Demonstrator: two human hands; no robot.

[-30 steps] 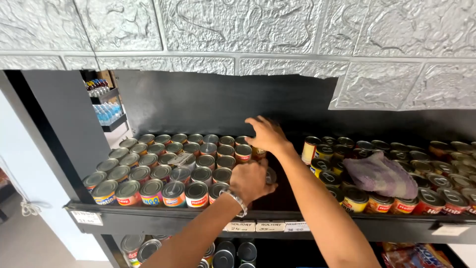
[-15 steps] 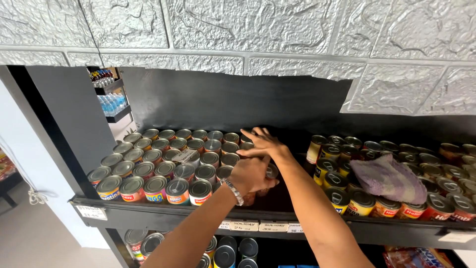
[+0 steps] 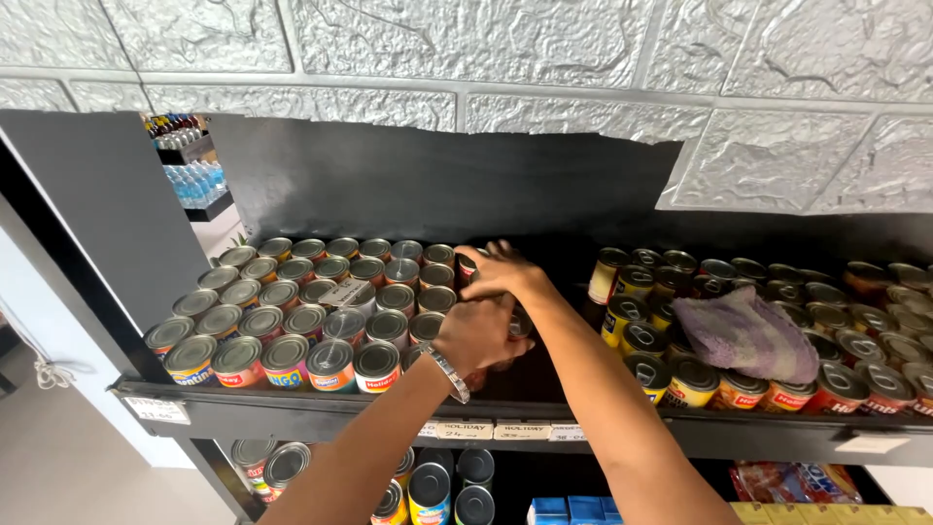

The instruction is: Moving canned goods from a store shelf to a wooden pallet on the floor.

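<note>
Rows of small tins with red labels fill the left part of a black shelf. My left hand is closed around a tin at the right end of that block, mostly hiding it. My right hand reaches over it and grips the top of another tin at the back of the rows. A silver bracelet sits on my left wrist. A gap in the shelf lies just right of my hands.
More tins with yellow and red labels stand at the right, with a purple cloth lying on them. Price tags line the shelf edge. A lower shelf holds cans and packets. A black side panel bounds the left.
Both hands have drawn closer together at the right end of the red tin rows. My right hand has lowered onto a back tin, and the view has shifted slightly.
</note>
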